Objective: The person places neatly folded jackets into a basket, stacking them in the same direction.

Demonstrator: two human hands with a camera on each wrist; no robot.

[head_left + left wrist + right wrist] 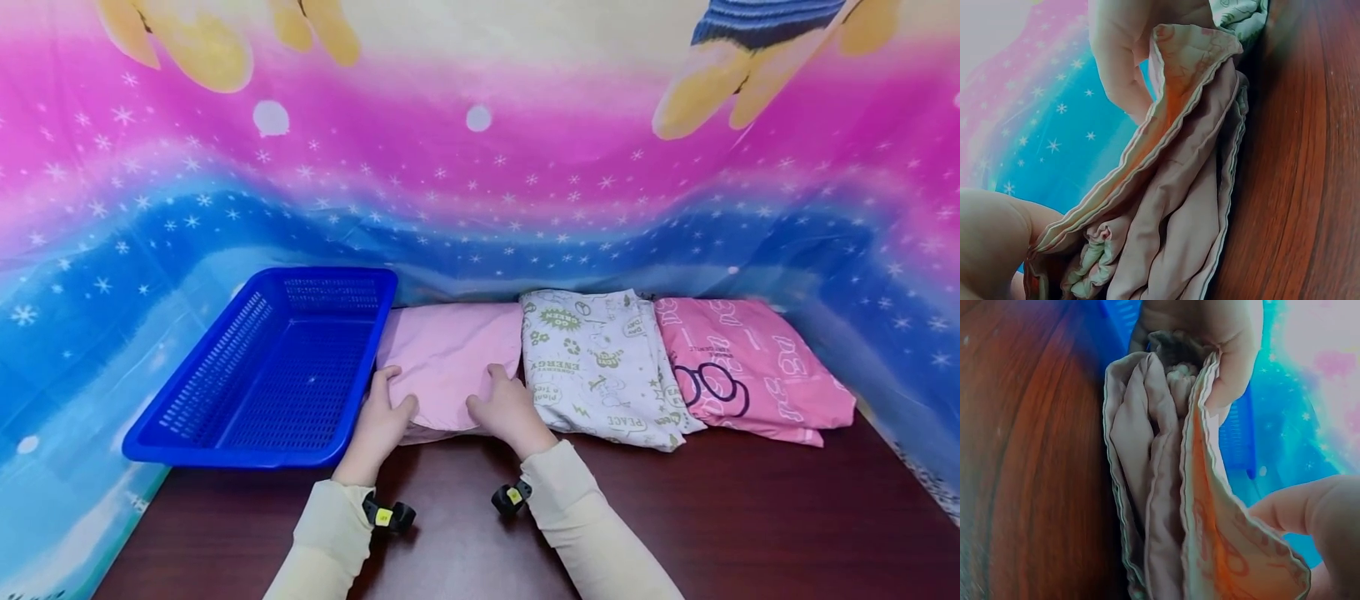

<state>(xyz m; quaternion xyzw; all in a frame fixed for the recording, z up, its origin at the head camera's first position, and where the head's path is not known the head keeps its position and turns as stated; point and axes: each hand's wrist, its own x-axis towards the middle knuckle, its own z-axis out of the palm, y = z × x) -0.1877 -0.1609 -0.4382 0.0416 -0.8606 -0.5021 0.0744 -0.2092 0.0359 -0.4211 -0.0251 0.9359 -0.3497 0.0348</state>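
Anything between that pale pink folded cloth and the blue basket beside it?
Nothing visible. Both hands, left and right, grip the pale pink folded cloth, whose left edge lies right by the blue basket; its inside looks bare.

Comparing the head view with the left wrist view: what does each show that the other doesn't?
Only the head view shows the blue basket, the white printed cloth and the pink printed cloth. Only the left wrist view shows the stacked layer edges of the folded pink cloth. Both show the left hand and right hand gripping that cloth on the dark table.
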